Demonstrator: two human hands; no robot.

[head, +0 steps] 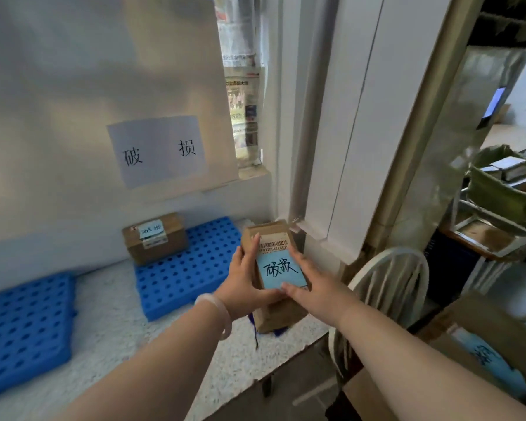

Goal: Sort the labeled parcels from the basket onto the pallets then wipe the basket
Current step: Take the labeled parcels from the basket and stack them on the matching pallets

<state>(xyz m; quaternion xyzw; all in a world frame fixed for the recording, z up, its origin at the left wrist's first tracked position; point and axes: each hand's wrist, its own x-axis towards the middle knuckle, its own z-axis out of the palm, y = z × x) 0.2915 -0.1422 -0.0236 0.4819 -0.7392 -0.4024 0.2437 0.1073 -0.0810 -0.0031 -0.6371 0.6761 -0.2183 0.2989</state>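
A brown cardboard parcel [275, 311] with a barcode sticker and a blue handwritten label is held in the air over the counter's right end. My left hand [245, 281] grips its left side and my right hand [312, 284] grips its right side and lower edge. Just left of it lies a blue perforated pallet [189, 271] below a white wall sign [158, 148]. On that pallet's back corner sits another brown parcel [155, 238] with a blue label. A second blue pallet [25, 329] lies at the far left.
The pallets rest on a speckled white counter [119, 335] against a white wall. A white chair back [386, 287] stands right of the counter. Cardboard boxes with a blue label [474, 354] sit at the lower right. A green bin of books [507, 189] is far right.
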